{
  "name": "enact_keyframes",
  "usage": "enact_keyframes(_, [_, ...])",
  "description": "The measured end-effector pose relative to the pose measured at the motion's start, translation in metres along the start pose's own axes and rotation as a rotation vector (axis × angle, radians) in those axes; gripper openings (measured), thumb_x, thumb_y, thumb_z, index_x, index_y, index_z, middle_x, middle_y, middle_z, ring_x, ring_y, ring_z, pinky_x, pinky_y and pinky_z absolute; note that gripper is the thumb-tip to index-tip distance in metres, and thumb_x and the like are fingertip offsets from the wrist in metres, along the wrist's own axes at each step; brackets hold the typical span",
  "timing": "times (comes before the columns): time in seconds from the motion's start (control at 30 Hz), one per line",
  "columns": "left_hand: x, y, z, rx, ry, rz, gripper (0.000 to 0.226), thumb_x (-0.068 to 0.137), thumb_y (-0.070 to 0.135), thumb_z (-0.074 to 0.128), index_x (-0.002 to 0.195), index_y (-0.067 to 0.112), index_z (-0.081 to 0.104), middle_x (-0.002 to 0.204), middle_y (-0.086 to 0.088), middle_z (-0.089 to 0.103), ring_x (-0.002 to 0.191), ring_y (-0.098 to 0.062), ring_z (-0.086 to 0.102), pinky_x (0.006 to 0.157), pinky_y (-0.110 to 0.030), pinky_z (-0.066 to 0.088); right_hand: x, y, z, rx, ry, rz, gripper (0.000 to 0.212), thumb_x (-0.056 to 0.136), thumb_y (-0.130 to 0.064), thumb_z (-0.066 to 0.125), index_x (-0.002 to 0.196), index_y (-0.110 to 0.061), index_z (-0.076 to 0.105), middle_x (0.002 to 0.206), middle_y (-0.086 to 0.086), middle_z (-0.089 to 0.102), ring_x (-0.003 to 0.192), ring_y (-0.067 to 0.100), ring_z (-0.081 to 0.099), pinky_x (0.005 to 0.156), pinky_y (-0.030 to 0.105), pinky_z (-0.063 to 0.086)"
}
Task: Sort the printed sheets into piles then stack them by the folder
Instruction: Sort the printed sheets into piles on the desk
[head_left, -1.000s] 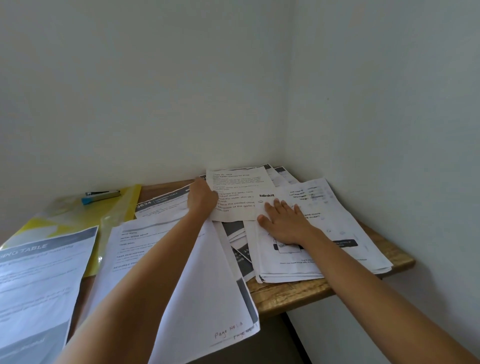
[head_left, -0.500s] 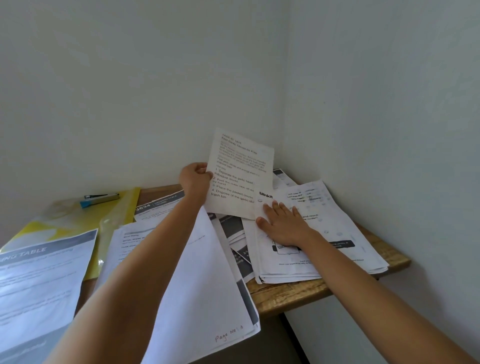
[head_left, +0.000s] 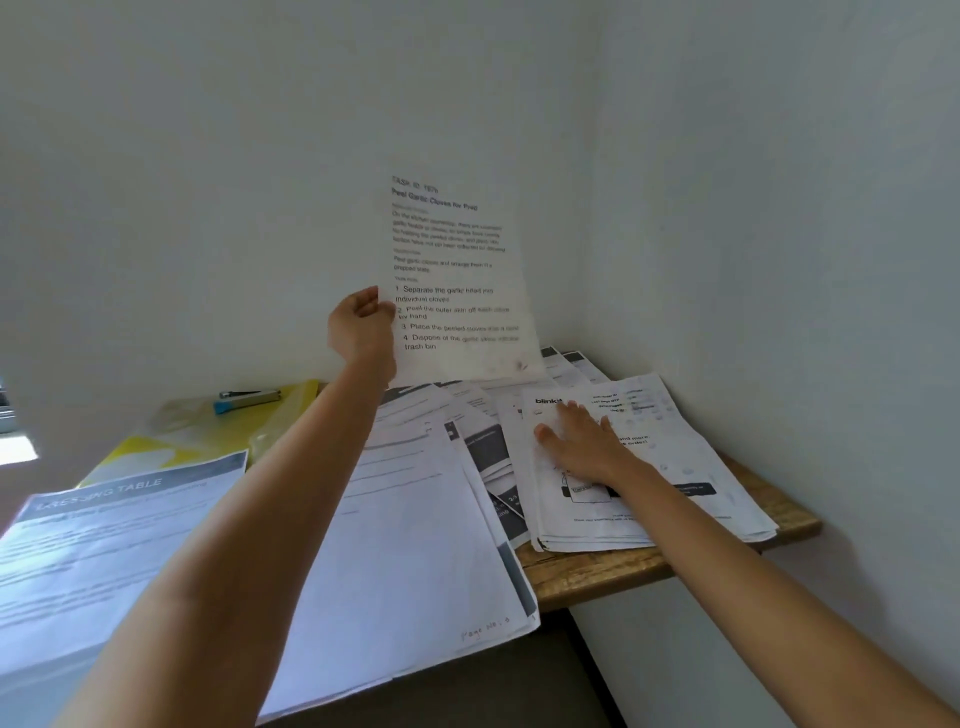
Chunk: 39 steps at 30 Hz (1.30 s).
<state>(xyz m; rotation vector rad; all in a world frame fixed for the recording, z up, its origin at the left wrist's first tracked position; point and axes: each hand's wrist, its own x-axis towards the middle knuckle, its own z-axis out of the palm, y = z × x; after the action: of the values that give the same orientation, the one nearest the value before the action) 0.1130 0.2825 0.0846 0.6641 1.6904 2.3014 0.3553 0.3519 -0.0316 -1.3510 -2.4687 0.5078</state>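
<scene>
— What lies closest to us?

— Two big sheets. A grey-banded sheet (head_left: 104, 530) is at our left. A mostly blank sheet (head_left: 405, 545) in the middle overhangs the edge of the table (head_left: 597, 571), partly hidden by our left forearm.

— And past those?

— Our right hand (head_left: 587, 447) lies flat on the pile (head_left: 691, 457) at the right end of the table, fingers straight and spread. It grips nothing and only presses the pile down. Between that pile and the blank sheet, loose sheets (head_left: 483, 447) overlap in a fan.

— Where is the folder?

— The yellow folder (head_left: 291, 410) lies at the back left, near the wall (head_left: 208, 208), with a pen (head_left: 247, 401) on it. We see no stack beside it yet, so we judge the sorting unfinished.

— And the sheet in hand?

— It is furthest and highest. Our left hand (head_left: 358, 332) pinches the raised sheet (head_left: 457, 280) at its left edge, low down, with the fingers curled onto the paper. The sheet stands upright in the air, clear of the table. Its long axis is vertical and the print faces us, so it runs up and to the right of the grip.

— So which way does it go?

— Every pile lies below the grip. The pressed pile is down to the right and the folder is down to the left. Our left hand is the one nearer the folder. We expect the sheet must first tip flat, top edge away from us, before it comes down.
</scene>
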Motion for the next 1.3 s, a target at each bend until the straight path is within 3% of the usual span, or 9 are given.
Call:
enact_keyframes(0.17, [-0.020,0.002,-0.006,-0.103,-0.034,-0.097,0.023,0.086,0.002,0.067,0.104,0.016,0.067,0.100,-0.001,0.072,0.082,-0.014,0.068,0.075,-0.028,0.058,-0.005,-0.021,-0.030,0.713,0.242,0.023,0.075,0.086,-0.073,0.034,0.132,-0.016,0.045,0.141,0.009,0.046,0.129,0.028,0.044,0.106,0.043,0.035])
enact_keyframes(0.27, [-0.041,-0.005,-0.009,-0.139,-0.108,-0.167,0.020,0.087,0.002,0.066,0.101,0.015,0.065,0.101,-0.002,0.071,0.087,-0.018,0.069,0.079,-0.035,0.059,-0.004,-0.022,-0.051,1.417,0.198,0.079,0.075,0.087,-0.069,0.038,0.128,-0.008,0.051,0.126,0.017,0.056,0.110,0.029,0.059,0.094,0.042,0.049])
enact_keyframes(0.37, [-0.061,-0.015,-0.012,-0.103,-0.116,-0.198,0.023,0.086,0.005,0.068,0.106,0.015,0.066,0.102,-0.002,0.071,0.089,-0.020,0.070,0.080,-0.040,0.059,-0.011,-0.012,-0.073,1.693,0.123,0.120,0.078,0.085,-0.071,0.037,0.115,-0.002,0.058,0.107,0.015,0.067,0.096,0.030,0.064,0.075,0.038,0.057])
enact_keyframes(0.5, [-0.089,-0.026,-0.016,-0.050,-0.180,-0.189,0.022,0.086,0.005,0.068,0.103,0.018,0.065,0.102,-0.003,0.072,0.089,-0.022,0.070,0.080,-0.042,0.059,-0.031,-0.002,-0.086,1.381,0.091,0.071,0.026,0.093,-0.025,0.057,0.104,-0.002,0.061,0.090,0.010,0.071,0.087,0.025,0.063,0.068,0.035,0.057])
enact_keyframes(0.6, [-0.110,-0.031,-0.017,0.079,-0.268,-0.119,0.019,0.087,0.010,0.066,0.103,0.021,0.064,0.099,-0.001,0.072,0.085,-0.019,0.070,0.077,-0.041,0.060,-0.046,0.014,-0.080,1.060,0.173,0.050,0.042,0.081,0.007,0.066,0.119,-0.001,0.052,0.117,0.019,0.063,0.100,0.029,0.064,0.083,0.041,0.056])
enact_keyframes(0.73, [-0.139,-0.028,-0.016,0.293,-0.462,0.082,0.032,0.089,0.007,0.064,0.119,0.014,0.057,0.106,-0.001,0.068,0.079,-0.010,0.066,0.063,-0.023,0.057,-0.069,0.028,-0.073,0.624,0.350,0.074,0.054,0.081,0.003,0.066,0.130,-0.006,0.046,0.124,0.010,0.058,0.107,0.021,0.058,0.082,0.030,0.049])
enact_keyframes(1.03, [-0.185,-0.042,-0.004,0.790,-0.827,0.416,0.068,0.088,0.013,0.066,0.146,0.015,0.030,0.147,-0.009,0.037,0.131,-0.027,0.042,0.102,-0.043,0.046,-0.091,0.049,-0.050,0.024,0.496,0.113,0.042,0.082,0.006,0.055,0.122,0.001,0.044,0.114,0.020,0.054,0.106,0.034,0.052,0.080,0.036,0.046])
enact_keyframes(1.2, [-0.194,-0.055,0.000,1.063,-0.951,0.446,0.062,0.096,0.019,0.053,0.150,0.012,0.023,0.158,-0.009,0.016,0.146,-0.032,0.014,0.117,-0.043,0.019,-0.098,0.053,-0.040,-0.328,0.369,0.211,0.049,0.089,-0.007,0.050,0.135,0.000,0.034,0.138,0.020,0.039,0.128,0.035,0.032,0.103,0.037,0.034])
enact_keyframes(1.3, [-0.191,-0.060,0.003,1.213,-1.045,0.473,0.054,0.102,0.022,0.035,0.152,0.016,0.018,0.161,-0.007,0.008,0.148,-0.032,-0.001,0.118,-0.048,0.001,-0.094,0.056,-0.038,-0.386,0.260,0.109,0.055,0.097,-0.013,0.038,0.148,-0.002,0.019,0.157,0.018,0.009,0.145,0.035,0.001,0.118,0.044,0.009])
